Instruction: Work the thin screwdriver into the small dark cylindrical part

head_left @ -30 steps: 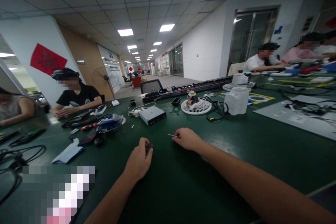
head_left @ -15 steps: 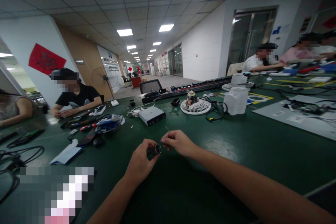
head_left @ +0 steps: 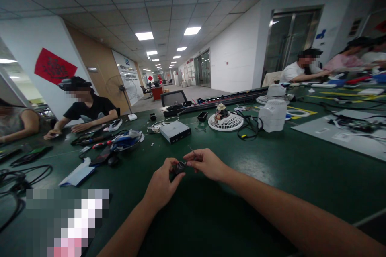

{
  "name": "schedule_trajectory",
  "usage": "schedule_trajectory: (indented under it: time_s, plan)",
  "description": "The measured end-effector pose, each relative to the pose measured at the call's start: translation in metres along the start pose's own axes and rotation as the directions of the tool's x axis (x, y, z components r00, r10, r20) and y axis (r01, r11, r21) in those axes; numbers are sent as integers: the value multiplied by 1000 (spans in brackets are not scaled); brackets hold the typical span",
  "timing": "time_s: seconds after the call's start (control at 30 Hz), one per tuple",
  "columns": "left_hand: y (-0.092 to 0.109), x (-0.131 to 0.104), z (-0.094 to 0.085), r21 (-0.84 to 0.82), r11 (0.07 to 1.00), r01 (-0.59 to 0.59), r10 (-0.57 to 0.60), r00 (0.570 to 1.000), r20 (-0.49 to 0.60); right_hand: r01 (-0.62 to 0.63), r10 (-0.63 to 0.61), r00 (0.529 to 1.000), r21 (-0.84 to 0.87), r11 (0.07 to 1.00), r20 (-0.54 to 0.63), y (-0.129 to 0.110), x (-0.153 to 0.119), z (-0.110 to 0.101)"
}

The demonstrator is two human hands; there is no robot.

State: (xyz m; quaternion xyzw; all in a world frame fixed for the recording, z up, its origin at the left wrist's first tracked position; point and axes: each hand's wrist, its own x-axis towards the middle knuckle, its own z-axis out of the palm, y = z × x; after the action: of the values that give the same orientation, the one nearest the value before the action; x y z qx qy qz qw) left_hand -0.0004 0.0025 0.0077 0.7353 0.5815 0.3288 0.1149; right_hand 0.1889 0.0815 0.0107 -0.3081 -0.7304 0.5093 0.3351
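Observation:
My left hand is closed around a small dark cylindrical part with a ring-like rim, held above the green table. The rim tilts upward. Its fingers cover much of the part's side. Close on the right, my right hand pinches a thin metal tool whose slender end sticks out up and to the left. The tool's exact kind is too small to make out. The right fingertips are at the part's rim; whether they touch it I cannot tell.
Ahead on the green table lie a silver box-shaped drive, a white fan grille with a motor, and a white plastic housing. Tools, cables and a blue cloth lie to the left. Other people sit along both sides.
The right fingertips have come up against the rim of the cylindrical part, where a gap was before. The part has tilted so its opening faces more upward.

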Motion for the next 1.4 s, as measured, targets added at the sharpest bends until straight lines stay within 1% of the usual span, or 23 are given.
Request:
schedule_trajectory:
  time_s: [0.07,0.17,0.23,0.27,0.33,0.43,0.53,0.63,0.73,0.83,0.93,1.0,1.07,1.13,1.2,1.27,1.4]
  plan:
    - [0,0,0,-14,1000,-11,11,1000,6,49,-53,998,-119,992,-31,-3,-2,-1]
    - [-1,0,1,-40,998,-57,58,998,13,202,-216,976,-305,931,-13,-7,-5,-3]
    - [-1,-1,2,-52,995,-82,83,996,31,274,-284,958,-343,898,20,-9,-7,-4]
    - [0,-1,2,-54,994,-92,94,995,39,282,-291,956,-352,892,28,-10,-7,-4]
    - [0,-2,2,-52,992,-116,119,992,49,249,-267,964,-386,888,6,-10,-8,-3]
    - [0,-3,2,-53,984,-168,170,985,38,151,-185,982,-438,886,-36,-8,-9,-1]
    - [0,-4,2,-61,980,-187,189,982,22,97,-111,994,-443,891,-5,-6,-9,0]
    - [-1,-3,4,-39,981,-192,193,981,23,100,-89,995,-431,897,45,-4,-10,0]
    - [0,-4,5,-28,975,-221,222,975,13,136,-115,991,-465,875,73,-5,-12,-1]
    - [2,-4,4,-51,967,-250,250,968,-9,144,-144,989,-553,821,45,-8,-13,0]
    - [3,-4,1,-51,974,-222,222,975,-2,108,-130,991,-595,797,6,-9,-13,2]
    - [2,-4,1,-42,982,-186,187,982,17,104,-102,994,-584,805,37,-8,-11,2]
    - [2,-4,1,-42,986,-160,161,986,36,101,-58,994,-542,834,95,-5,-9,-1]
    - [2,-4,2,-50,987,-153,156,987,49,75,-1,989,-487,870,150,0,-8,-4]
    - [2,-4,3,-51,986,-158,161,985,68,59,28,983,-453,890,183,4,-7,-6]
    - [3,-4,3,-41,986,-164,167,982,85,66,21,983,-451,890,184,6,-7,-5]
    - [4,-2,2,-47,983,-179,181,981,62,76,-29,994,-469,880,106,1,-10,2]
